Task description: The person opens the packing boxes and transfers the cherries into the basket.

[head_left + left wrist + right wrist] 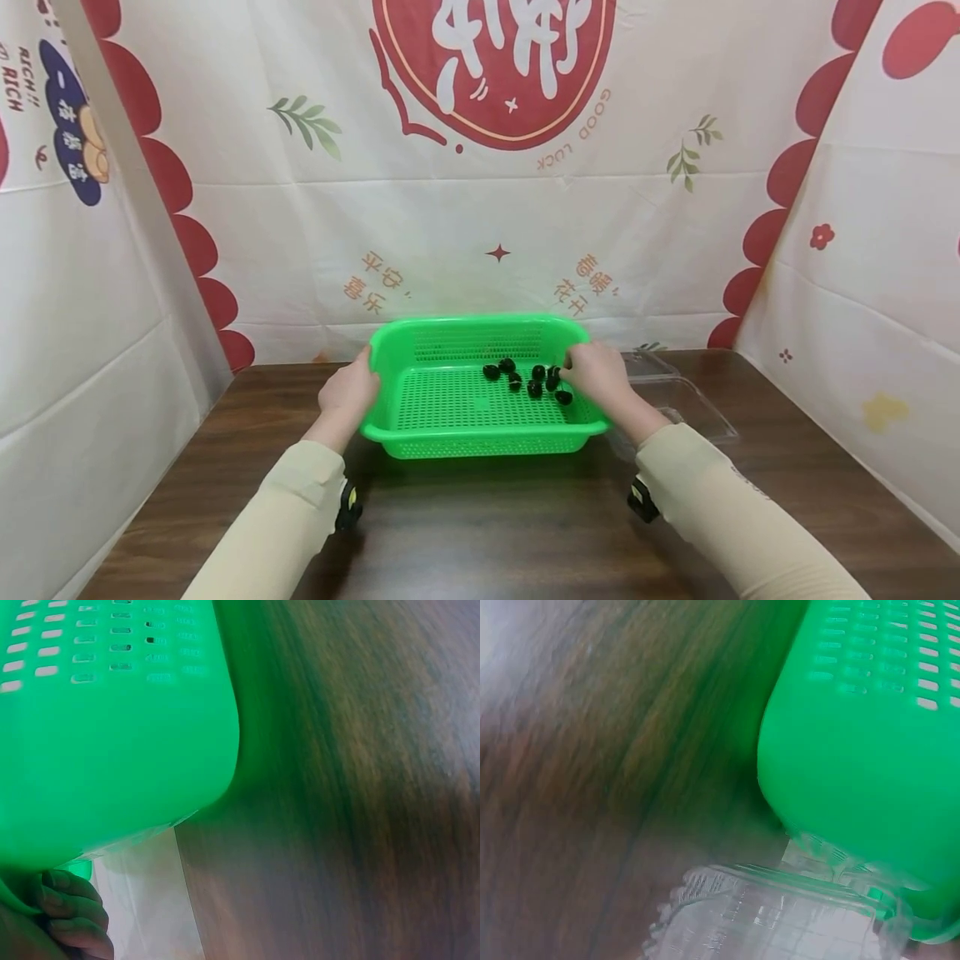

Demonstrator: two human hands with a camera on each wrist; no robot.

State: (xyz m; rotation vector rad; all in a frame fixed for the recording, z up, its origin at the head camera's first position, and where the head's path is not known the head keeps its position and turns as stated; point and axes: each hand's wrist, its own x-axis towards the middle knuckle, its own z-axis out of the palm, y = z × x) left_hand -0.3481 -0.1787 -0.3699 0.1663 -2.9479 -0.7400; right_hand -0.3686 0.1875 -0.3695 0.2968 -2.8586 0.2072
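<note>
In the head view, a green plastic basket with slotted walls spans the space between both hands. My left hand grips its left rim. Curled fingers show below that rim in the left wrist view. My right hand lies over the right rim, fingers bent inward beside several dark cherries. Whether it grips the rim or pinches a cherry is hidden. The cherries are gathered in the right half of the basket floor. In the right wrist view, the basket's outer wall shows, but no finger is plain.
A clear plastic box with its lid raised stands on the wooden table, just right of the basket. It also fills the bottom of the right wrist view. Printed cloth walls enclose the table at the back and sides.
</note>
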